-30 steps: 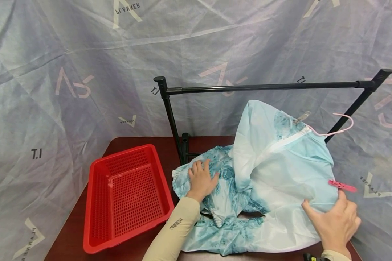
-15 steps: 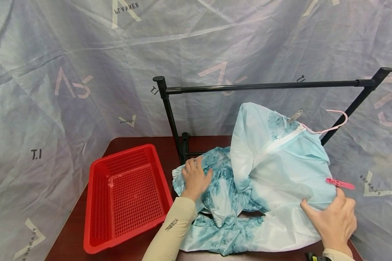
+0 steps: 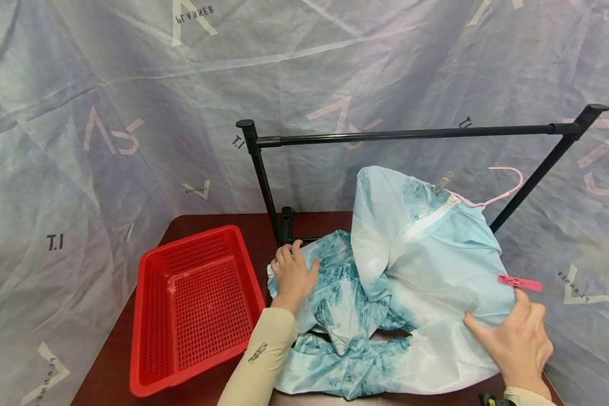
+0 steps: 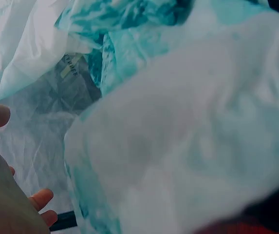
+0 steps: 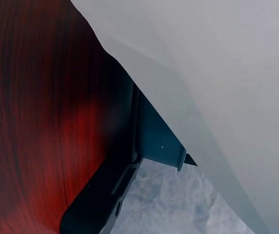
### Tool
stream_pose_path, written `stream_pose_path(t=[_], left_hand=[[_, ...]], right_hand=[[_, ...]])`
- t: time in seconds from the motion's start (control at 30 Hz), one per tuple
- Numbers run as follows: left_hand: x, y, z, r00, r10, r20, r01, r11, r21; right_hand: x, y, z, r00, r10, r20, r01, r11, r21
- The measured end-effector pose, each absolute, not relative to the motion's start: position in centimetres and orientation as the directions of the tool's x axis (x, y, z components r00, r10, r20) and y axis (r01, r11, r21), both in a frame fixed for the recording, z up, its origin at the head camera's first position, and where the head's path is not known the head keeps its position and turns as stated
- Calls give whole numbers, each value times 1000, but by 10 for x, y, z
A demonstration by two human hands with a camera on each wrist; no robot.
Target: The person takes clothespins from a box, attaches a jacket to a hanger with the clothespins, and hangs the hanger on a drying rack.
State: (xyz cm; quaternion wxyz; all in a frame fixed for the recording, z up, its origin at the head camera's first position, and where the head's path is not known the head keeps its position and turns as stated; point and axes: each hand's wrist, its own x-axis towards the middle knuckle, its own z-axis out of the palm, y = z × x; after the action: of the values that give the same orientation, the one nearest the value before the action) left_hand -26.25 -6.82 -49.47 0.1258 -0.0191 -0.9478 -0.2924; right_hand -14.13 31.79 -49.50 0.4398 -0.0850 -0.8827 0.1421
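A thin hooded jacket, pale blue and white with darker marbled patches, lies bunched on the table. A pink hanger hook juts from its upper right, near a greyish clothespin. My left hand rests over the marbled sleeve near its gathered cuff, fingers loosely spread; in the left wrist view some fingertips show beside the cloth. At the jacket's right edge, my right hand touches the fabric, thumb and forefinger wide apart, just below a pink clothespin. The right wrist view shows no hand.
A red perforated basket stands at the left on the dark red table. Behind the jacket rises a black rack with a horizontal bar. A black rack foot appears in the right wrist view. Grey printed sheeting surrounds everything.
My left hand has slid left along the sleeve towards the cuff. The jacket's upper part, with hook and clothespins, has shifted left and sunk slightly on its left side. My right hand moved slightly left.
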Motion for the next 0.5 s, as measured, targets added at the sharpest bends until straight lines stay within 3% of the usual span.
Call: stream_pose_path(t=[0.5], left_hand=[[-263, -90, -490, -944, -112, 311, 103, 795, 598]], right_hand=[[-142, 319, -492, -605, 196, 772, -31, 963, -269]])
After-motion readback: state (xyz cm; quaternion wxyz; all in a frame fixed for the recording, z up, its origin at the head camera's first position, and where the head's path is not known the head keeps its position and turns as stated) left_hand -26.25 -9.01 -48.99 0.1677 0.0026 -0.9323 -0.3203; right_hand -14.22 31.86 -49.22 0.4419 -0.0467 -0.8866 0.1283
